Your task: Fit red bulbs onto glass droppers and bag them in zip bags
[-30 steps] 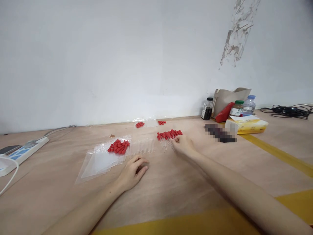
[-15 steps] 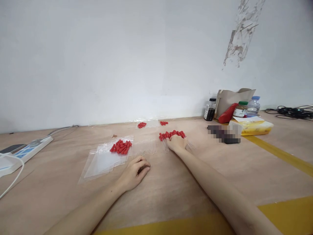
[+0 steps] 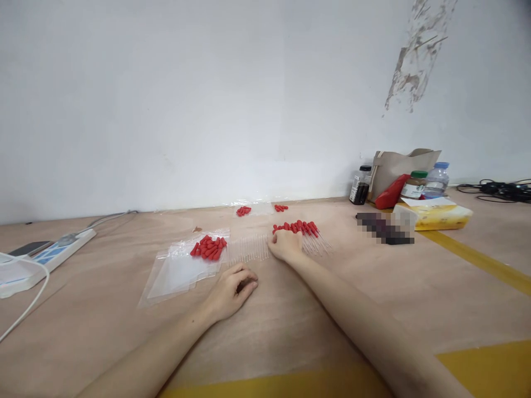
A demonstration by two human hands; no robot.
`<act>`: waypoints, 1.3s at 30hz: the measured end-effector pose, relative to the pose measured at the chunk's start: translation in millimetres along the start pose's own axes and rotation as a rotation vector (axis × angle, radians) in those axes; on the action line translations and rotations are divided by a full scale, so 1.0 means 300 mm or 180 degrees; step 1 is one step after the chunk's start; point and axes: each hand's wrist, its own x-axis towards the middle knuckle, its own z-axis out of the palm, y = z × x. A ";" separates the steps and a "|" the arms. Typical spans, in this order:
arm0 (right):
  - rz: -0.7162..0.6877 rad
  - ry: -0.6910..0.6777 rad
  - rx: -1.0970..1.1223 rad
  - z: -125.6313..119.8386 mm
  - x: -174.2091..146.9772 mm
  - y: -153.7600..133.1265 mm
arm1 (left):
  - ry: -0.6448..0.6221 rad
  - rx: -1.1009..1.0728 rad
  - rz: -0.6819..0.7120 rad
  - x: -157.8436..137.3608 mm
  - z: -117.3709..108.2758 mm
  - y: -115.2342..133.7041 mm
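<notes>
My right hand (image 3: 286, 244) is at the right end of a row of thin clear tubes (image 3: 249, 249), fingers bent down and pressed together; whatever they pinch is hidden. Just behind and right of it lies a row of droppers (image 3: 312, 229), clear tubes with red rubber bulbs, partly covered by the hand. My left hand (image 3: 234, 290) rests on the table in front of the tubes, loosely curled, with a gap between thumb and fingers and nothing in it. Loose red bulbs (image 3: 208, 247) are heaped on clear plastic bags (image 3: 178, 276) to its left.
Two small groups of red bulbs (image 3: 243, 211) lie by the wall on clear plastic. A power strip (image 3: 50, 260) with a white cable is at left. At right stand a dark bottle (image 3: 360, 188), a grey bag (image 3: 398, 166), a jar (image 3: 415, 185), a water bottle (image 3: 437, 179) and a yellow tissue pack (image 3: 443, 215).
My right hand has moved left, from the middle of the red-bulbed droppers to the right end of the clear tubes. My left hand stays in place. The view has shifted slightly.
</notes>
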 end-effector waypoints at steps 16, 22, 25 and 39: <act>0.0214 -0.0356 -0.0053 0.020 0.034 -0.077 | 0.0974 0.2003 -0.1232 0.042 -0.183 -0.239; -0.0048 -0.0047 -0.0038 -0.060 -0.036 0.010 | 0.0067 0.2556 -0.0712 0.133 -0.172 -0.235; -0.0127 0.0144 0.0016 -0.107 -0.104 0.093 | -0.0146 0.2542 -0.0681 0.171 -0.164 -0.269; -0.0209 0.0455 0.0403 -0.098 -0.228 0.240 | 0.0140 0.2269 -0.0612 0.208 -0.140 -0.294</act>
